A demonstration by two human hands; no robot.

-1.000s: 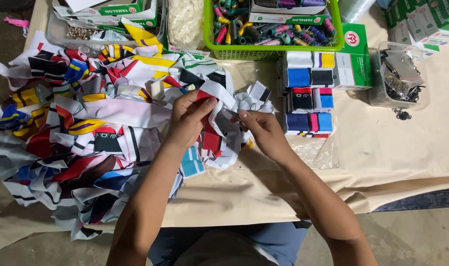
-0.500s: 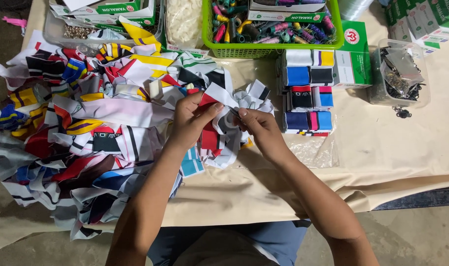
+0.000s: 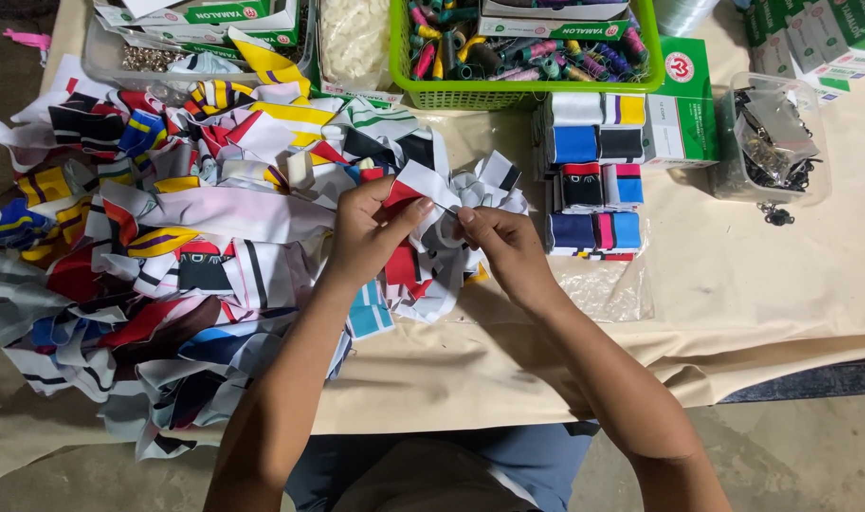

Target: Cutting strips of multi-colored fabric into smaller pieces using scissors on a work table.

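- Left hand (image 3: 371,232): fingers curled, thumb pressed down on small red-and-white printed fabric piece (image 3: 411,190); piece pinched firm, held just above the heap.
- Right hand (image 3: 501,242): thumb + forefinger closed tight on thin metal needle (image 3: 444,210); needle tip pointing toward the fabric piece, touching or nearly so, can't tell which.
- Both hands close together, knuckles almost meeting, w/ the fabric piece between them.
- Directly under the grip: loose edge of big heap of multicoloured printed fabric scraps (image 3: 167,265), spreading well out past the left hand.
- Just beyond the right hand: neat stack of folded blue, black, red and white fabric pieces (image 3: 593,180), partly resting on clear plastic bag (image 3: 608,289).
- Further away from the grip, beyond both hands: green plastic basket of thread spools (image 3: 518,93); beside it, green-and-white cardboard box (image 3: 683,104).
- Well out past the right hand: clear plastic tub of small dark metal parts (image 3: 772,142).
- Up past the left hand: clear tray w/ boxes and small metal bits (image 3: 157,59); next to it, bag of white pieces (image 3: 354,43).
- All lying on beige cloth-covered table (image 3: 783,284).
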